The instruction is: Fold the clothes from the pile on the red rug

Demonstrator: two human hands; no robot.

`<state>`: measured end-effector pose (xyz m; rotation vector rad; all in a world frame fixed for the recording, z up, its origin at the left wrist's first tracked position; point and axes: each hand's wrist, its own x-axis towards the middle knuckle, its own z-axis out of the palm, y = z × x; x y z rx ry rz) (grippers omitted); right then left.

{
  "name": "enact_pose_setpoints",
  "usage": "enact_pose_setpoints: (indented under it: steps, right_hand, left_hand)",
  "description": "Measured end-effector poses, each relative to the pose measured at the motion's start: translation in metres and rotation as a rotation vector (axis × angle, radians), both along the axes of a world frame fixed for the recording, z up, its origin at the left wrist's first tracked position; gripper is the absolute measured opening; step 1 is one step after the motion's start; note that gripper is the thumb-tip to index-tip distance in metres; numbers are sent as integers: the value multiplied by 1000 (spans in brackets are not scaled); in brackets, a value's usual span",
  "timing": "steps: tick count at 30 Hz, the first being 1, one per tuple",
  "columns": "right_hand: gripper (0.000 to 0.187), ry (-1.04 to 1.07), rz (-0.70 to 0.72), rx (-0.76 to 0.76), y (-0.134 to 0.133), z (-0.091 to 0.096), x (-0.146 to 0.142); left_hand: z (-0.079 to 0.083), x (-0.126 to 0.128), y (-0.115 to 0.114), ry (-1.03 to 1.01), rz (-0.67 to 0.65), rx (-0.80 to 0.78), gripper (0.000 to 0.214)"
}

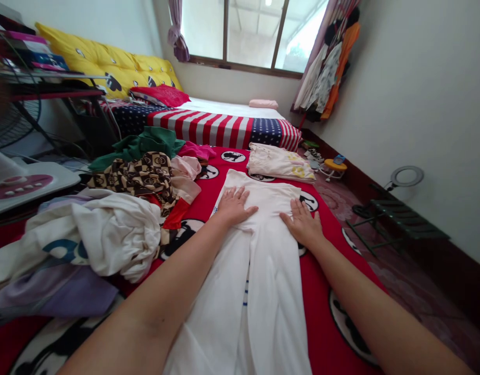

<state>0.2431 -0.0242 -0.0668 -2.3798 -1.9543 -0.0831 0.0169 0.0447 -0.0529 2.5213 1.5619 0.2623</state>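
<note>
A pair of white trousers (pixel 271 250) lies spread out on a red blanket (pixel 321 271) with round black-and-white pictures, its waist away from me and its legs running toward me. My left hand (pixel 234 205) rests flat on the upper left part of the trousers, fingers apart. On the right, my right hand (pixel 303 224) lies flat along the hip edge, fingers spread, partly over the fabric and the blanket. Neither hand grips anything. The lower ends of the legs run out of view at the bottom.
Crumpled clothes lie to the left: a white garment (pixel 118 229), a brown checked one (pixel 142 177) and a green one (pixel 150 140). A folded cream garment (pixel 279 161) sits beyond the trousers. A fan base (pixel 29 179) stands at left, a dark green folding stool (pixel 404 219) at right.
</note>
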Motion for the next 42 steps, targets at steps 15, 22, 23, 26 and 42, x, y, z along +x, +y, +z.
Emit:
enact_pose_setpoints:
  steps: [15, 22, 23, 26, 42]
  right_hand:
    - [52, -39, 356, 124, -163, -13, -9]
    - [70, 141, 689, 103, -226, 9, -33]
    - [75, 157, 745, 84, -232, 12, -37]
    - [84, 203, 880, 32, -240, 19, -44]
    - [30, 469, 1388, 42, -240, 37, -70]
  left_hand:
    - [11, -109, -82, 8, -328, -92, 56]
    - [27, -171, -137, -113, -416, -143, 39]
    - [30, -176, -144, -104, -444, -153, 40]
    - [39, -188, -165, -42, -523, -170, 44]
    - [64, -157, -244, -227, -919, -245, 23]
